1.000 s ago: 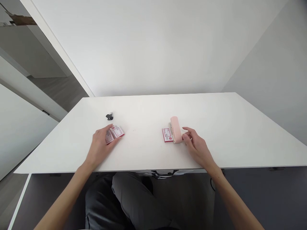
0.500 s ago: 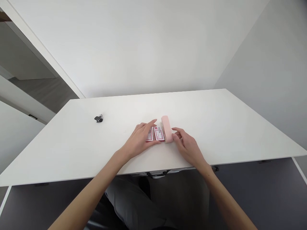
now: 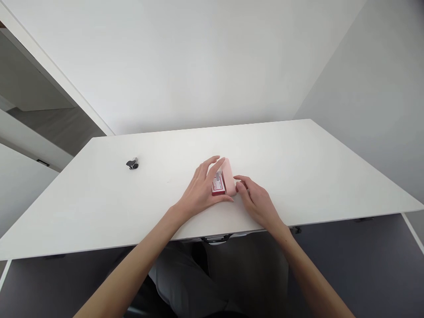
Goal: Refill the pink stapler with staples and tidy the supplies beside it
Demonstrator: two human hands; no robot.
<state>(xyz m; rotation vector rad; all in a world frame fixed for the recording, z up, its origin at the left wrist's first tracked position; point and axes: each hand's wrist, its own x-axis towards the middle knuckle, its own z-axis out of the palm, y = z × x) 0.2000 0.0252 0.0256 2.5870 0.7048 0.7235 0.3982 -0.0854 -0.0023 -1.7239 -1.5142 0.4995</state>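
On the white table, my left hand [image 3: 203, 185] is curved round a small red-and-white printed box [image 3: 218, 183] and the near side of a pink stapler-like item [image 3: 229, 179]. Its thumb lies along their front edge and its fingers reach over the back. A second such box is hidden under the palm, if it is there. The box stands right beside the pink item's left side. From the right, my right hand [image 3: 253, 194] has its fingers curled, with index and thumb tips against the pink item's right side.
A small black-and-silver clip-like object [image 3: 133, 164] lies at the left of the white table [image 3: 281, 163]. The wall [image 3: 198, 66] runs along the back edge. Below the front edge is a black handle [image 3: 217, 240].
My left hand has slid right and now reaches over the pink item too. Only one printed box shows where two did. My right hand stays at the pink item's right side.
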